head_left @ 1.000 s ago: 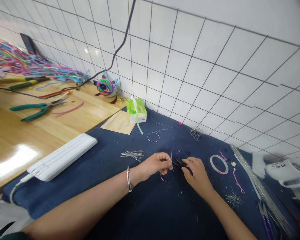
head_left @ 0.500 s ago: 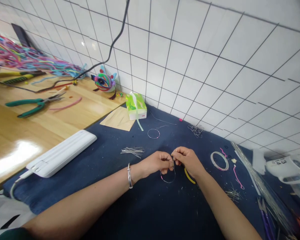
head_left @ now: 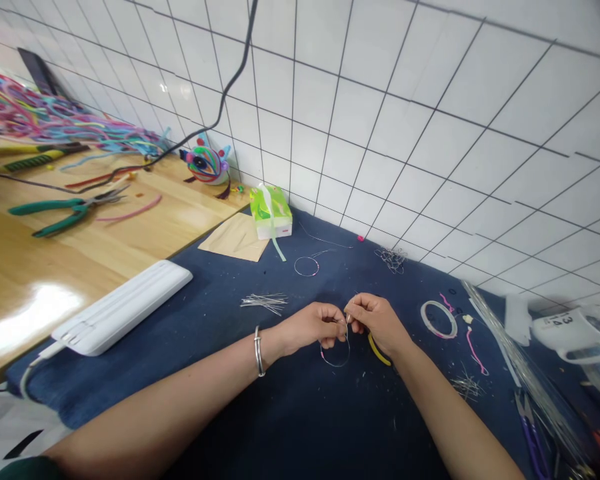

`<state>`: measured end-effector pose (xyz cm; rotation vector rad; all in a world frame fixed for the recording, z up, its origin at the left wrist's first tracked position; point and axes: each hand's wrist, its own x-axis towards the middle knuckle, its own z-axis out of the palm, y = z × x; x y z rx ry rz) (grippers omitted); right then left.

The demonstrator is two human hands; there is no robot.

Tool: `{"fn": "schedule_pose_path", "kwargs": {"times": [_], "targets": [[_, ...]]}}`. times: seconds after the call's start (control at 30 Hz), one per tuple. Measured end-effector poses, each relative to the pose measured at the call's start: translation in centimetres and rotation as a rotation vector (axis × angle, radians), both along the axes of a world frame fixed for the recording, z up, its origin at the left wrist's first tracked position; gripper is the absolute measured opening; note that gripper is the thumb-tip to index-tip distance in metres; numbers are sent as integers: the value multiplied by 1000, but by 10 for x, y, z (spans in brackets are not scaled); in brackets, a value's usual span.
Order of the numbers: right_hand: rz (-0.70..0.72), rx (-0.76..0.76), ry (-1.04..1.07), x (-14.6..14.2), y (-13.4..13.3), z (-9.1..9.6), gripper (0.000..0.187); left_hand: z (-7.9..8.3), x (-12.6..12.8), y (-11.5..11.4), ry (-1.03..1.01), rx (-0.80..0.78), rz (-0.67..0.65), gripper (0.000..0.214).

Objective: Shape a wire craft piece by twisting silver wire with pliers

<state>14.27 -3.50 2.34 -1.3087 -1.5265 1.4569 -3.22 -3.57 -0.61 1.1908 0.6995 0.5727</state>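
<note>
Bare metal wire on matt cloth, beside glossy wood and tile

The wire loop (head_left: pixel 335 365) pinched between the left hand (head_left: pixel 314 325) and the right hand (head_left: pixel 376 319) is thin bare metal with a faint shine. The bangle (head_left: pixel 258 351) on the left wrist is polished metal. The dark blue cloth (head_left: pixel 290 413) beneath is matt, slightly fuzzy and flecked with lint. The cut wire pieces (head_left: pixel 265 302) glint like steel. The white case (head_left: pixel 123 307) looks like smooth, semi-gloss plastic. The wooden counter (head_left: pixel 55 267) is varnished and mirrors the light. The wall tiles (head_left: pixel 380 100) are glossy, the brown paper sheet (head_left: pixel 237 239) is matt, and the pliers (head_left: pixel 65 210) have green plastic-sleeved handles.
</note>
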Motion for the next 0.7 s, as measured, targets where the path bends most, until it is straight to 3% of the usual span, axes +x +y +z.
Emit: {"fn": "schedule_pose_path", "kwargs": {"times": [0.23, 0.33, 0.47, 0.53, 0.63, 0.7], "targets": [[20, -9, -21, -3, 0, -3, 25, 0, 1, -1, 26, 8, -4, 14], [57, 43, -131, 1, 1, 1, 27, 2, 0, -1, 27, 15, 10, 14], [107, 355, -614, 22, -3, 2, 30, 6, -1, 1, 16, 25, 25, 15], [131, 514, -928, 37, -14, -3, 42, 7, 0, 1, 3, 20, 35, 16], [162, 598, -1203, 56, -39, -16, 59, 7, 0, 2, -14, 10, 56, 18], [173, 643, -1282, 61, -54, -23, 56, 7, 0, 2, -20, 5, 73, 18]]}}
